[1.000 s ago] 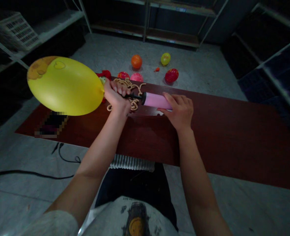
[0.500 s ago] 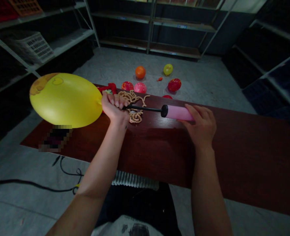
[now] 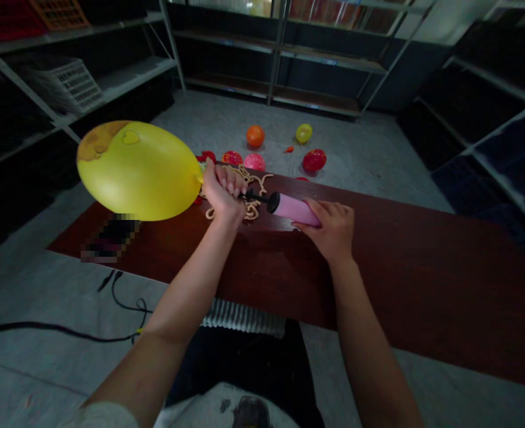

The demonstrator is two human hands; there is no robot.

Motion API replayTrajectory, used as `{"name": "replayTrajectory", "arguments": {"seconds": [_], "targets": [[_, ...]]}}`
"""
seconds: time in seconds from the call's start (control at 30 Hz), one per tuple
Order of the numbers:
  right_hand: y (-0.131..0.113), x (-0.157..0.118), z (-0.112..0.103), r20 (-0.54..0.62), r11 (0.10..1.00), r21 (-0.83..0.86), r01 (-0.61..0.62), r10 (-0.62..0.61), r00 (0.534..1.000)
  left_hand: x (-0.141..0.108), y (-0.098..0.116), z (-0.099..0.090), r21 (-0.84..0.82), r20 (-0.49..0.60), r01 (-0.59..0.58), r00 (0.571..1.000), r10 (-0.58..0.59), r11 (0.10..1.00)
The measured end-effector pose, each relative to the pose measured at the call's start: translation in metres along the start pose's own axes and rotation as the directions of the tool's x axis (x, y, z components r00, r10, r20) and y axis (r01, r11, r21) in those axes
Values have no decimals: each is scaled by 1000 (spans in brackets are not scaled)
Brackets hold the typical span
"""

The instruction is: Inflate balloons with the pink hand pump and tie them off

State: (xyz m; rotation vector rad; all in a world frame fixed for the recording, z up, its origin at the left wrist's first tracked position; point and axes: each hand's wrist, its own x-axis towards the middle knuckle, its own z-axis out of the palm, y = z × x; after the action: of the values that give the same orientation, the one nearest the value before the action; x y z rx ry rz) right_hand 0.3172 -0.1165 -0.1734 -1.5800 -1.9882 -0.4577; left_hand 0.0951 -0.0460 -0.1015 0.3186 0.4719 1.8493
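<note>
A pink hand pump (image 3: 296, 209) with a black end cap and a black rod lies level between my hands, above the table. My left hand (image 3: 224, 189) is closed around the black end of the pump, close to the neck of a large yellow balloon (image 3: 140, 172). The balloon is swollen and points left, with a brownish patch and a heart outline on it. My right hand (image 3: 331, 229) wraps round the pink barrel. Only a short length of the rod shows. Behind my left hand, beige strands (image 3: 251, 211) lie on the table, partly hidden.
The dark red-brown table (image 3: 423, 279) runs across in front of me. A blurred-out flat object (image 3: 113, 238) lies at its left end. Several balloons, one orange (image 3: 255, 136), rest on the floor beyond. Shelves (image 3: 271, 53) line the room. A black cable (image 3: 44, 327) crosses the floor at left.
My right hand has moved left with the pink barrel, so less of the rod shows. My left hand and the yellow balloon sit slightly further right in view.
</note>
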Motion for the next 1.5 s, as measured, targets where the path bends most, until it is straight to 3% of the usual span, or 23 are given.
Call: {"name": "replayTrajectory", "arguments": {"seconds": [0.2,0.33,0.6,0.8,1.07,1.3,1.5], "targets": [[-24,3,9,127,991,122,54,-69,990,-7,-15,1,80,37,143,988,-147,986],[-28,5,11,197,986,159,44,-75,977,-3,-18,-3,83,35,128,991,-131,988],[-36,11,3,285,968,251,-9,-65,956,7,-9,-5,97,-93,62,994,-53,993],[-19,10,-6,313,957,285,-63,-31,949,12,7,-6,48,-116,68,991,-62,997],[16,5,-29,433,867,415,-274,76,898,22,22,-13,88,-69,16,998,-10,996],[16,1,-28,474,844,417,-336,114,873,24,23,-14,49,-104,2,995,3,999],[5,2,-21,426,836,452,-310,103,899,21,18,-11,49,-109,42,993,-37,998]]}}
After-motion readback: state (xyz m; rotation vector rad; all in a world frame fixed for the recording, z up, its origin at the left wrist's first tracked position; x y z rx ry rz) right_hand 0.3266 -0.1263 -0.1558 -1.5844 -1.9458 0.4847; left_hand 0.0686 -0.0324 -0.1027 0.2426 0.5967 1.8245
